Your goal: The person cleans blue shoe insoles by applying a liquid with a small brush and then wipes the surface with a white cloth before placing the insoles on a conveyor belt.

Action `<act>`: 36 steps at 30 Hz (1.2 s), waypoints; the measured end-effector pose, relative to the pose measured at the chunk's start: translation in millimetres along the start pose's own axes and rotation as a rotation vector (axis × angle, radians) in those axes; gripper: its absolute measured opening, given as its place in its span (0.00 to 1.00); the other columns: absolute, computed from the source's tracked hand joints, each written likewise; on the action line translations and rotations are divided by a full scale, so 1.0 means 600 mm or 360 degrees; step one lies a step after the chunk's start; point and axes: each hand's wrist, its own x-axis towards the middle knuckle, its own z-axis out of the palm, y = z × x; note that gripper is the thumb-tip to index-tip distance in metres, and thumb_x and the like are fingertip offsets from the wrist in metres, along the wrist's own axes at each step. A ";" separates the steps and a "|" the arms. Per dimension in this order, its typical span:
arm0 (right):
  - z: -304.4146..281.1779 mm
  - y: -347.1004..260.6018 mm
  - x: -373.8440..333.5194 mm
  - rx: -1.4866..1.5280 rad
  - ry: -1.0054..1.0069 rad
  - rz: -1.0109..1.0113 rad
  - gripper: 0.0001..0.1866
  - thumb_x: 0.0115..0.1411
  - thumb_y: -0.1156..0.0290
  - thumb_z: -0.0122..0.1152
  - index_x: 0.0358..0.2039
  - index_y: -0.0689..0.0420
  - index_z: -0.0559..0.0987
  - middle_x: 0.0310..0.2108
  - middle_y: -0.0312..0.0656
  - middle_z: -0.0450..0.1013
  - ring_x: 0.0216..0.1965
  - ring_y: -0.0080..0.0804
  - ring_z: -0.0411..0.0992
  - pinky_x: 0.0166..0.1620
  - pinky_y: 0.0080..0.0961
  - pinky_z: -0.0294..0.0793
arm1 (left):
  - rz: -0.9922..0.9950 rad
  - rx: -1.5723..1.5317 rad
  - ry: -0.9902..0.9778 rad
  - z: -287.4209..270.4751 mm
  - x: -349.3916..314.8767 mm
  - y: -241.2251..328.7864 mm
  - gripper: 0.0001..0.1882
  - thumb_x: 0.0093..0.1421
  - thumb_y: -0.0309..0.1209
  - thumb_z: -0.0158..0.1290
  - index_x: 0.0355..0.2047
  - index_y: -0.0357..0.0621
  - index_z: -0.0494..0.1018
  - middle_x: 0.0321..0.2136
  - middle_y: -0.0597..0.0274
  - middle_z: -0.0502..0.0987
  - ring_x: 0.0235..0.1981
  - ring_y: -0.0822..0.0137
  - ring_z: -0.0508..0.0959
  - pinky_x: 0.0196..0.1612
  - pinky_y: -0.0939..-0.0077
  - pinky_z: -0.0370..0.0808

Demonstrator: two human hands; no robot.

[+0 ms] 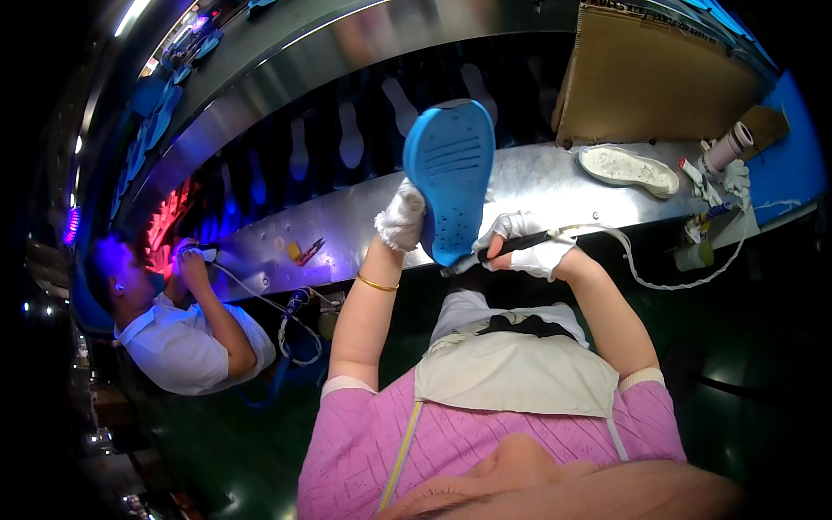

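Over the shiny metal surface (537, 178), the white-gloved left hand (403, 217) clasps the left edge of a blue, grooved shoe sole (452, 165), likely light, firm yet slightly flexible and best held by its rim, while the right hand (530, 251) grips a slim black-handled tool (536, 238) at its near end.

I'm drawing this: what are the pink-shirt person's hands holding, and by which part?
The left hand holds the blue sole by its left edge, in the lower half. The right hand grips a tool by its dark handle.
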 end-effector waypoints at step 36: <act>-0.049 -0.036 -0.008 -0.0217 0.0383 -0.0559 0.09 0.48 0.82 0.61 0.27 0.56 0.72 0.32 0.40 0.73 0.32 0.23 0.71 0.38 0.22 0.71 | 0.0199 -0.1033 0.0272 -0.007 0.018 0.072 0.43 0.53 0.67 0.39 0.56 0.44 0.61 0.50 0.51 0.70 0.48 0.58 0.73 0.53 0.60 0.71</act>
